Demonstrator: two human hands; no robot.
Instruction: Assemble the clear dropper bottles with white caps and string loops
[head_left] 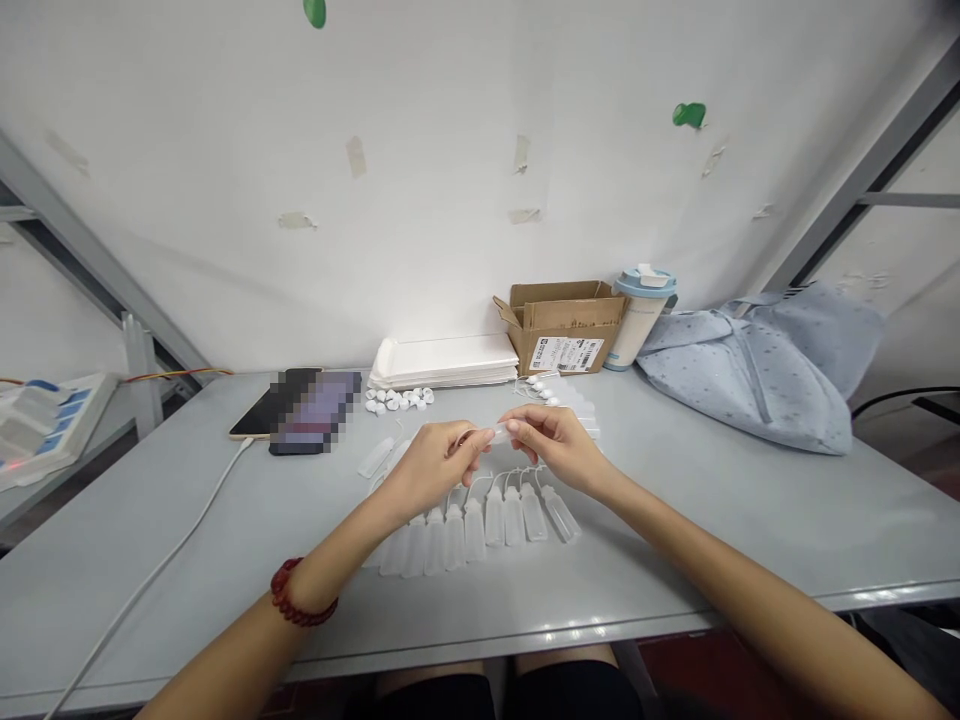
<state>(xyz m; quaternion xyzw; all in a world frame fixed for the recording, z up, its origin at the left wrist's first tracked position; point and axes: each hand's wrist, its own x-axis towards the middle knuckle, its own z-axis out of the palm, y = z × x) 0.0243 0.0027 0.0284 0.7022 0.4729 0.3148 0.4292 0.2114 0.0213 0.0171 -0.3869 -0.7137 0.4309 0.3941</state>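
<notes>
Above the middle of the table, my left hand (436, 462) and my right hand (556, 442) meet, fingertips closed on a small translucent plastic piece (499, 432). Fingers cover most of it, so its full shape cannot be made out. Below them lies a row of small translucent plastic bottles (474, 530) with thin white strips at their necks. A few more bottles (375, 457) lie beside my left hand, partly hidden by it. Behind my right hand are other translucent bottles (581, 405) with white tops. A cluster of small white caps (397, 399) sits beyond my left hand.
Along the wall stand a stack of white packs (450, 358), an open cardboard box (566, 328) and a blue-lidded cup (637, 320). A light blue fabric bag (750, 370) lies right. Two phones (274, 405) lie left, with a white cable (172, 560) running to the front edge.
</notes>
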